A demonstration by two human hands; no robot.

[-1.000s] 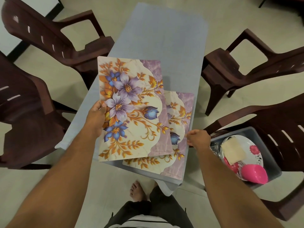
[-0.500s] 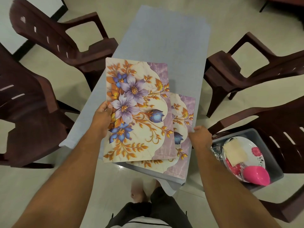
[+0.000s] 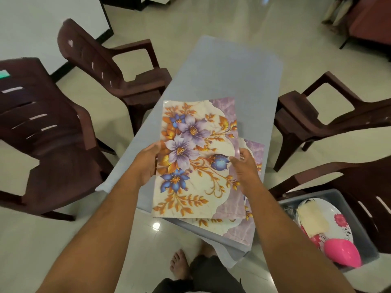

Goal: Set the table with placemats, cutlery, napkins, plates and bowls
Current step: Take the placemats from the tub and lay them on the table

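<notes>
At frame centre, a floral placemat [image 3: 196, 159] is held above the table [image 3: 228, 72], left hand [image 3: 148, 163] gripping its left edge, right hand [image 3: 245, 166] pinching its right, probably to carry it flat. Another mat [image 3: 239, 227] lies beneath; a bin [image 3: 359, 233] at lower right holds plates.

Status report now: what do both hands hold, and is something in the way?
Left hand and right hand grip top placemat by its sides. Second placemat lies on table beneath. Nothing blocks.
</notes>
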